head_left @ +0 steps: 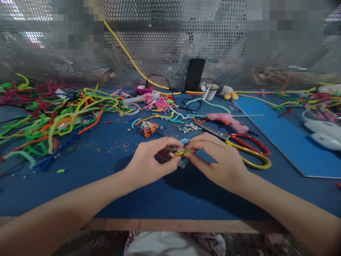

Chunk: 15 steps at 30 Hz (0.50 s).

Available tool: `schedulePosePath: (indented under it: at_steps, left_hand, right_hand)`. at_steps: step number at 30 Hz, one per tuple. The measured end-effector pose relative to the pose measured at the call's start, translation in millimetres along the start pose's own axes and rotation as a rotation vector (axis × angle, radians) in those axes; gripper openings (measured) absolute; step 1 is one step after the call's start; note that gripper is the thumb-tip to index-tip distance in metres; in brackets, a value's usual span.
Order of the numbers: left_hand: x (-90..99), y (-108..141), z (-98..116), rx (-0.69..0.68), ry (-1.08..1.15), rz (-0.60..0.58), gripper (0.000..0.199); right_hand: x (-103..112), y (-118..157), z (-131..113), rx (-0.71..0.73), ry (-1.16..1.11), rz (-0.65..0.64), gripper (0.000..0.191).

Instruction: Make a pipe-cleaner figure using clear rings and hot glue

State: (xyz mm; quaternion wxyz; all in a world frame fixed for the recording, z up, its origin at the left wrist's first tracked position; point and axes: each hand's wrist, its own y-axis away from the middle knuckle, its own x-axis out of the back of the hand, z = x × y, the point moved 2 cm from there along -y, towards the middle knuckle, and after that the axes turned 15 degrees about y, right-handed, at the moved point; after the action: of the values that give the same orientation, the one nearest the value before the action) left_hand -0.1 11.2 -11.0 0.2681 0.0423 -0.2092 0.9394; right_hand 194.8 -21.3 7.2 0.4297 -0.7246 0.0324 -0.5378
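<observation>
Between both hands, just above the blue table, is a small bundle of colourful fuzzy pipe cleaner pieces point(181, 153) in yellow, pink and light blue. My left hand point(153, 158) pinches its left side with thumb and fingers. On the opposite side, my right hand point(217, 156) grips it the same way. Fingertips hide part of the bundle. Behind the left hand sits a similar orange, white and pink bundle point(149, 128). Short cut pieces point(189, 127) are scattered behind the hands. Scissors point(237, 140) with red and yellow handles lie beside the right hand.
A heap of long pipe cleaners point(71, 117) covers the left side. A pink glue gun point(229, 121), a wire spool point(210, 93) and a leaning black phone point(195, 75) stand farther back. At right lie a blue board point(290, 138) and a white device point(325, 133). Perforated metal rises behind.
</observation>
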Motion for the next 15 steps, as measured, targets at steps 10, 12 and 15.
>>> schedulePosePath:
  at_steps: [10, 12, 15]
  left_hand:
    - [0.0, -1.3, -0.3, -0.008, 0.056, 0.045, 0.020]
    - [0.2, -0.7, 0.8, -0.029, 0.032, 0.052, 0.019]
    - [1.0, 0.5, 1.6, -0.056, 0.011, 0.065, 0.020]
  right_hand:
    - [-1.3, 1.4, 2.7, 0.023, -0.038, -0.015, 0.004]
    - [-0.4, 0.9, 2.6, 0.022, -0.054, -0.018, 0.005]
    - [1.4, -0.4, 2.5, 0.009, -0.090, -0.028, 0.009]
